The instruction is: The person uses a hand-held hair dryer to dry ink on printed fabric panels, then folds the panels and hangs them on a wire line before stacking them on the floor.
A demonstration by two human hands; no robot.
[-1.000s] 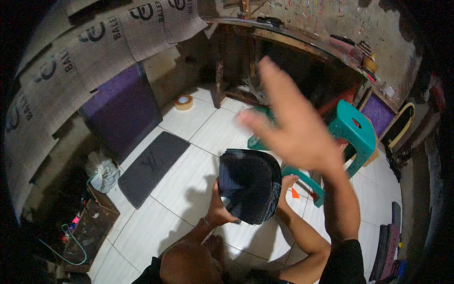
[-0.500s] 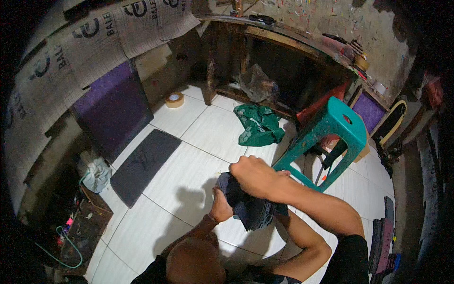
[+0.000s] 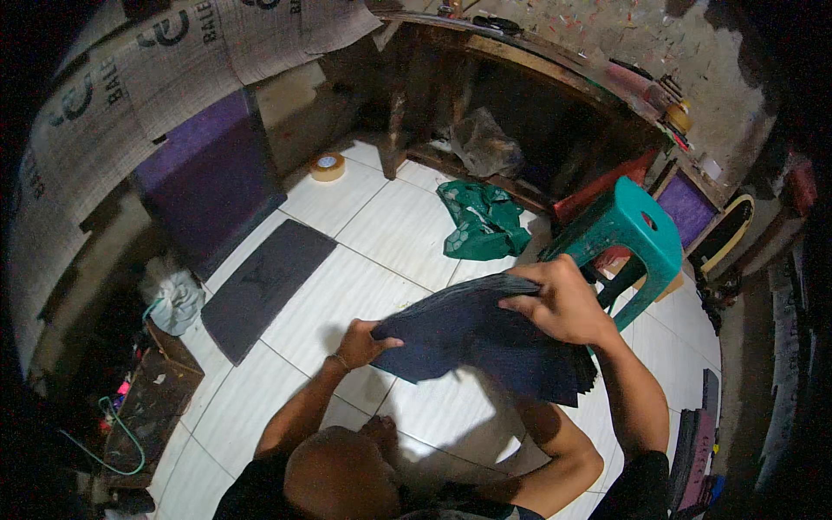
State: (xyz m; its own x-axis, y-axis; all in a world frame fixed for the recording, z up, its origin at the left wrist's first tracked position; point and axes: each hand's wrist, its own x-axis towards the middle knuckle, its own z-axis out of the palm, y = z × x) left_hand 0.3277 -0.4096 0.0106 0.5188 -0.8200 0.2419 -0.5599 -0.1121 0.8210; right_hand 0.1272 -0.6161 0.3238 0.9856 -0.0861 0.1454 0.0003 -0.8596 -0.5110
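Observation:
A stack of thin dark blue-black sheets (image 3: 459, 334) is held up in front of me, slightly bowed, its many layered edges fanned at the lower right. My left hand (image 3: 366, 344) grips the left end, thumb over the face. My right hand (image 3: 563, 303) is closed on the upper right edge, fingers behind and thumb in front. On the tiles to the left lies a dark rectangular mat (image 3: 269, 290), apart from both hands. Whether the sheets are cloth or another material I cannot make out.
A green plastic stool (image 3: 637, 234) stands just beyond my right hand. Green patterned cloth (image 3: 485, 221) and a tape roll (image 3: 328, 166) lie on the floor. A wooden bench (image 3: 520, 52) spans the back; a purple panel (image 3: 212, 186) leans left. Dark flat pieces (image 3: 693, 451) stand at right.
The stack was bunched and folded between my hands; now it is spread out wide. My right hand has moved right and my left hand left and up. The view has shifted slightly.

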